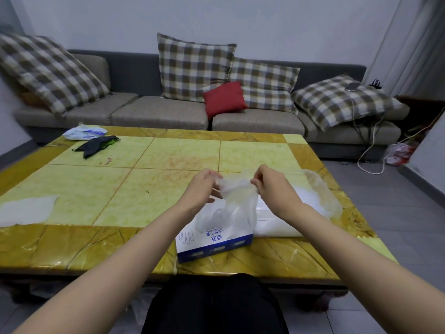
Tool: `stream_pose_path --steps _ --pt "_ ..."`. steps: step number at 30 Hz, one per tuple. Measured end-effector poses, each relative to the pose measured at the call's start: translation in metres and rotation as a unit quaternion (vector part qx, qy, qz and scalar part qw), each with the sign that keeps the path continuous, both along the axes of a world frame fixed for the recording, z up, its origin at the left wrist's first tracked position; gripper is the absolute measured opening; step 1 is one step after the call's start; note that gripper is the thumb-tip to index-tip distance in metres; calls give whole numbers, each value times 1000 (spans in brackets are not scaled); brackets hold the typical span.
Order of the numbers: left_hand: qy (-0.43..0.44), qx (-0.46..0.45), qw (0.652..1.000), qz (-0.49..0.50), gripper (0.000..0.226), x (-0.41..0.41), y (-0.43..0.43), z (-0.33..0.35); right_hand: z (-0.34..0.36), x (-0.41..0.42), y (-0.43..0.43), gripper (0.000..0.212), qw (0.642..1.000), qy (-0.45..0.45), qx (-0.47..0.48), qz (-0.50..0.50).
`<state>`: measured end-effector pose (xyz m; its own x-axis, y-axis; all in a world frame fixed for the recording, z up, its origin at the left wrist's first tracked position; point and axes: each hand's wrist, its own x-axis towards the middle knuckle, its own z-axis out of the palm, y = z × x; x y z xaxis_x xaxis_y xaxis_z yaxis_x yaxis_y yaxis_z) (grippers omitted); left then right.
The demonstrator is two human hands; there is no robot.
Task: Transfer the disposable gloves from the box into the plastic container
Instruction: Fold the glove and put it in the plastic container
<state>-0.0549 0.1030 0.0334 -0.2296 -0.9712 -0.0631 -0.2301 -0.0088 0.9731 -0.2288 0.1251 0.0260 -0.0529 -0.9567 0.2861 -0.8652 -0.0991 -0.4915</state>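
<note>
A blue-and-white cardboard glove box (214,244) sits at the near edge of the yellow tiled table (144,184). Just above it, the left hand (202,189) and right hand (272,186) pinch a thin, crinkled, translucent plastic glove (237,198). A clear plastic container (322,196) lies to the right, and a grey fabric sofa (156,109) stands beyond.

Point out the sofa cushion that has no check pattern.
The small plain red cushion; the four larger cushions around it are all brown-and-cream checked.

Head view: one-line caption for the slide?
Left hand and right hand pinch a disposable glove over the glove box; plastic container to its right on the table.
</note>
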Motion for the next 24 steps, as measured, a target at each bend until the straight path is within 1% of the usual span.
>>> stream_pose_path --steps 2,4,5,7,8,10,11,13,14,15,16,18,20,22,24 --pt "21 13 1000 -16 20 -6 3 8 4 -7 1 13 1000 -10 -11 -5" --pt "-28 -9 999 -43 29 -14 3 12 9 -12 2 13 999 -15 -29 -3" --pt "-61 -29 997 -47 29 -19 2 12 11 -14 2 13 999 -14 -37 0" --pt "-111 -74 990 -43 22 -29 1 13 14 -20 2 12 999 -1 -48 2" --pt "-123 -88 988 -41 17 -35 -1 13 15 -23 2 11 999 8 -50 1" --pt "-125 -100 986 -35 6 -45 -4 15 15 -31 2 6 998 20 -53 -2" --pt "-120 -104 987 -31 5 -50 -6 16 15 -34 2 8 998 29 -59 -7" --pt "-106 -108 988 -15 10 -59 -11 18 13 -36 5 35 995 50 -82 -20" --pt "-99 -108 989 -7 9 -65 -13 19 12 -35 7 46 994 52 -98 -18" --pt "-93 -103 990 1 6 -69 -16 20 11 -30 10 52 993 48 -110 -9" --pt "-82 -98 992 6 3 -74 -19 21 10 -25 13 53 994 35 -108 5" --pt "-53 -84 995 11 4 -84 -23 24 8 -16 14 56 997 3 -72 27" --pt "-21 -69 997 -1 7 -93 -24 27 7 -11 9 63 998 -54 -42 13" --pt "8 -59 998 -31 4 -101 -22 30 7 -14 0 66 991 -123 -58 -5" --pt "7 -73 996 -58 9 -107 -18 32 8 -20 -8 59 983 -162 -85 -17"
